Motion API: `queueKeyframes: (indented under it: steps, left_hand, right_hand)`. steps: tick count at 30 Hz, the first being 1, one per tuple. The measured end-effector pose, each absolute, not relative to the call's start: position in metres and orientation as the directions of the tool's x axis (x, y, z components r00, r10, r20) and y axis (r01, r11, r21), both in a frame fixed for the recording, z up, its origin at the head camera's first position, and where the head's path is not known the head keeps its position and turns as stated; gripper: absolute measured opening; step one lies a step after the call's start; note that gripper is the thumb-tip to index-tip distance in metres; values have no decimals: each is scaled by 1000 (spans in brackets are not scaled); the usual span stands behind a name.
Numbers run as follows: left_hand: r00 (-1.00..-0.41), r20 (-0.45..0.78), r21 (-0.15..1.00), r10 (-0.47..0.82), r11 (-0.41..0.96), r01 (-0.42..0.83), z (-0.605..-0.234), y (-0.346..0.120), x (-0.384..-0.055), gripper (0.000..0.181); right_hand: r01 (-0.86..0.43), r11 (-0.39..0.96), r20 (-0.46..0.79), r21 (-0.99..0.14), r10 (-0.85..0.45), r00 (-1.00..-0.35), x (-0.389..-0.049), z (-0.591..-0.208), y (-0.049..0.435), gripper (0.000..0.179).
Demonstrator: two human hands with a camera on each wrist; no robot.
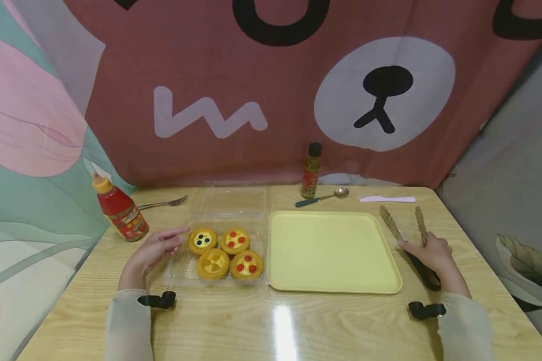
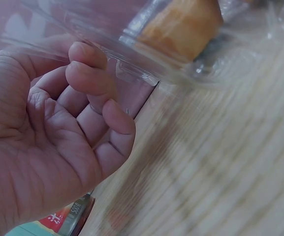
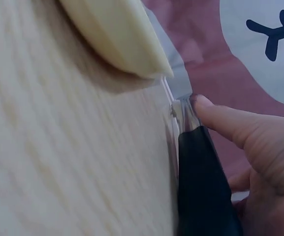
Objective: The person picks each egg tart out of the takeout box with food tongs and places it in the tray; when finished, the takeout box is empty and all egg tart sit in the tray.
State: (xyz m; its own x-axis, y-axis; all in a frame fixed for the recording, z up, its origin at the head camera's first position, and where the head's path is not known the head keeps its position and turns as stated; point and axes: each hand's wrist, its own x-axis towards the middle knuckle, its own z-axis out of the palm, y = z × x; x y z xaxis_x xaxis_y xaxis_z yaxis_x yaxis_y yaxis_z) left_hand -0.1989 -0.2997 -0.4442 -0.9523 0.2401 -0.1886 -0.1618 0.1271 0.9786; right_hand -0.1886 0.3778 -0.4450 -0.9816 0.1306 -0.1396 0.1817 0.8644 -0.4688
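My left hand [image 1: 155, 249] is at the left edge of a clear plastic box [image 1: 185, 271], its fingers loosely bent in the left wrist view, fingertips right at the clear wall. Inside the box sit several small tarts: one with blue dots [image 1: 202, 240], two with red dots [image 1: 235, 240], and one with a wedge pattern [image 1: 213, 264]. The box's lid [image 1: 232, 198] lies folded back behind it. On the right, my right hand [image 1: 433, 255] grips metal tongs with black handles [image 3: 201, 177]. The tongs' arms are spread and point away from me, beside a yellow tray [image 1: 334, 250].
A red sauce bottle [image 1: 124, 213] with a yellow cap stands at the left, near a fork [image 1: 164, 202]. At the back are a small sauce bottle [image 1: 311, 173], a spoon [image 1: 322, 197] and a pale purple knife [image 1: 387, 199]. A printed cloth [image 1: 253, 160] hangs behind the table.
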Motion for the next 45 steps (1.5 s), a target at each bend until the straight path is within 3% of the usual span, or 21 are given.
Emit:
queueKeyframes:
  steps: [9, 19, 28, 37, 45]
  left_hand:
    - [-952, -172, 983, 251, 108, -149, -440, -297, -198, 41]
    - [-952, -169, 983, 254, 117, -143, -442, -297, -196, 33]
    - [-952, -183, 980, 246, 123, -157, -440, -296, -195, 36]
    - [-952, -183, 980, 245, 120, -158, -440, -297, -195, 39]
    - [-949, -189, 978, 252, 135, -159, -439, -297, -196, 42]
  right_hand:
    - [160, 856, -179, -492, 80, -981, -183, -447, 380, 111]
    - [255, 814, -119, -522, 226, -967, -183, -445, 385, 83]
    - [168, 800, 58, -577, 245, -968, -177, -440, 378, 71]
    - [50, 780, 255, -623, 263, -931, -178, -427, 363, 77]
    - [-9, 788, 357, -616, 269, -895, -174, -409, 350, 75]
